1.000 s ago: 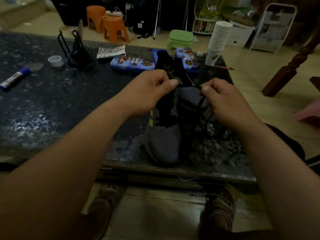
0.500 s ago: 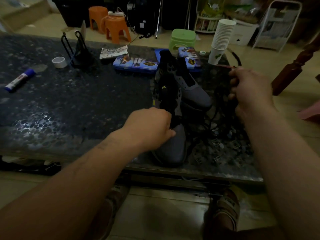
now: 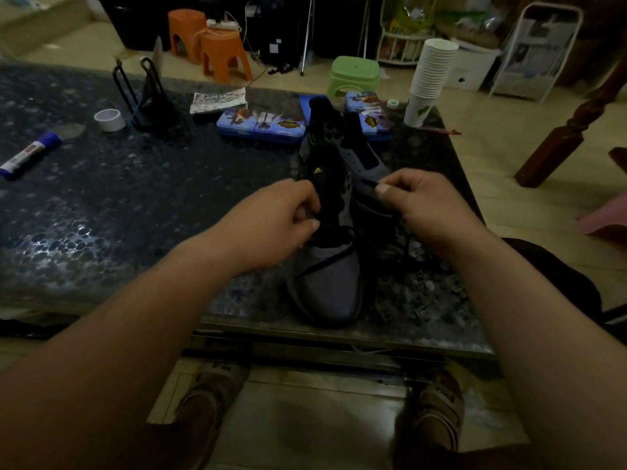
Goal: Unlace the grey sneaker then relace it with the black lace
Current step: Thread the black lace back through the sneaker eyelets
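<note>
- Left hand [image 3: 281, 225]: moved up from the toe, fingers curled round the sneaker's left eyelet flap.
- Grey sneaker [image 3: 325, 290]: between both hands, toe toward the person.
- Black lace [image 3: 322, 263]: crosses the toe just below the hands.
- Right hand [image 3: 420, 208]: back from its outward pull, pinching the lace tip beside the eyelets. The next threading looks due.

Black lace [image 3: 322, 264] in right hand [image 3: 424, 205], grey sneaker [image 3: 334, 290] in left hand [image 3: 271, 225].
</note>
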`<state>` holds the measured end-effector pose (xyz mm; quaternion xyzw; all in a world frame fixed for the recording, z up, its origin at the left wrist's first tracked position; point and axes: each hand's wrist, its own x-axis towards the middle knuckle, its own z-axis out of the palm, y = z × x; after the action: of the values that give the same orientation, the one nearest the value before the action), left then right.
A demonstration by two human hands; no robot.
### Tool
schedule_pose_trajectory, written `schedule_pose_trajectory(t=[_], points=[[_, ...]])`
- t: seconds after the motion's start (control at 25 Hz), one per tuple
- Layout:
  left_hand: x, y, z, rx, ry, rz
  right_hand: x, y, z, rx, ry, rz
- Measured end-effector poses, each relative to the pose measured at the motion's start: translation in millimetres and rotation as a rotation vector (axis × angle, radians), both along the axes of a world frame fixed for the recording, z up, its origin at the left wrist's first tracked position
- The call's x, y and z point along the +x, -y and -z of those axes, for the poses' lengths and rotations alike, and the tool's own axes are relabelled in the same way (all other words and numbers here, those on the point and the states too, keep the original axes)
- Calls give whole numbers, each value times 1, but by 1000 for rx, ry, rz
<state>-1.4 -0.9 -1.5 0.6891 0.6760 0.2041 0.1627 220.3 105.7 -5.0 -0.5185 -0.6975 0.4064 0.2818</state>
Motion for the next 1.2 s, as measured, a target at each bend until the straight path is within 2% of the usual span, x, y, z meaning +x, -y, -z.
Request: schedule_pose_trajectory(t=[0.08, 0.16, 0.28, 0.56, 0.72, 0.84, 1.0, 1.2], points=[[12, -6, 5, 41, -19, 51, 2, 4, 3, 3, -11, -44], [18, -9, 9, -45, -18, 75, 3, 7, 5, -27, 1, -98], [18, -11, 10, -103, 83, 68, 8, 12, 10, -68, 89, -140], [29, -24, 12, -109, 186, -93, 1, 17, 14, -59, 134, -232], [30, -29, 12, -166, 305, -138, 4, 15, 18, -11, 164, -214], [28, -31, 10, -227, 282, -92, 10, 18, 21, -26, 223, -209], [21, -32, 7, -293, 266, -41, 6, 21, 22, -21, 172, -198], [18, -32, 11, -272, 301, -16, -2, 24, 25, 33, 207, -187]])
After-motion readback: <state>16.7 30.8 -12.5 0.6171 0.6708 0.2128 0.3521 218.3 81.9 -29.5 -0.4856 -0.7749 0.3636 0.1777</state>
